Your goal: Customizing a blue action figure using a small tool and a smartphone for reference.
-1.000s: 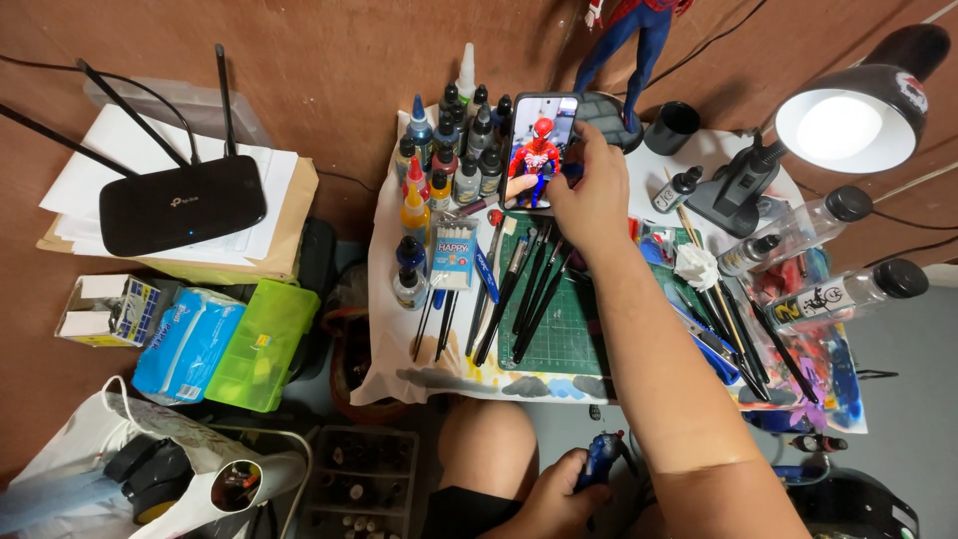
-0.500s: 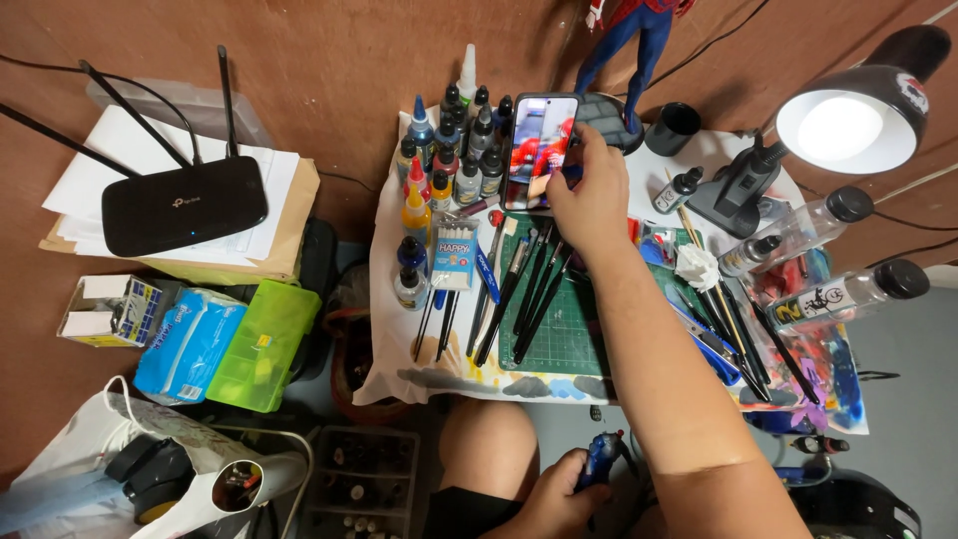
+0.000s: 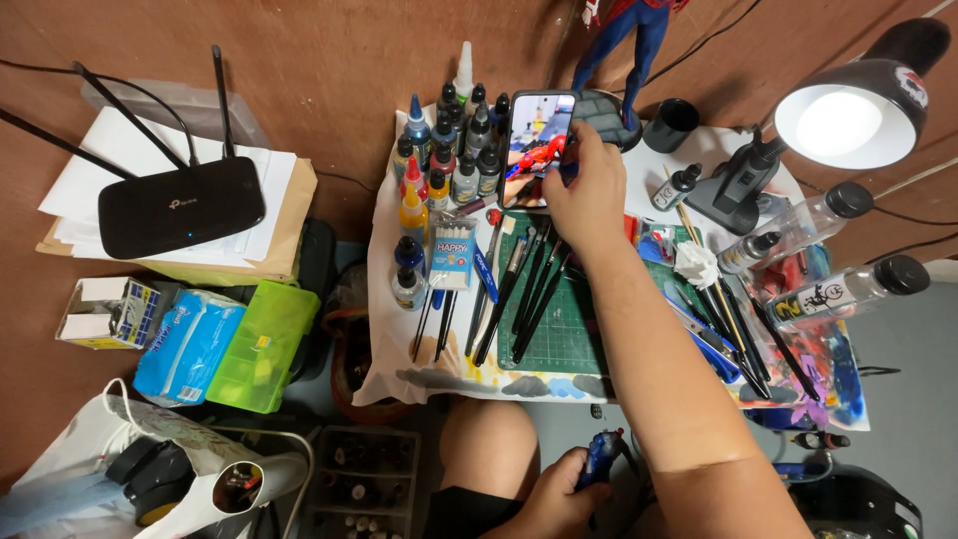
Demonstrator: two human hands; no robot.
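Your small table, draped in a paint-stained white cloth, is the landmark here. On its middle lies a green cutting mat, with a row of dark brushes slanting across the mat's left part. At the table's far right corner stands a black desk lamp, lit, and off the table's left side a black router sits on a stack of papers. Small paint bottles crowd the table's far left corner.

Just right of those bottles, at the table's far edge, a phone stands upright with its screen lit. Your right hand is stretched out to it, fingers curled around the phone's right edge, thumb near its lower part.

Below the table's near edge, beside your knee, your left hand is closed around a small blue figure part.
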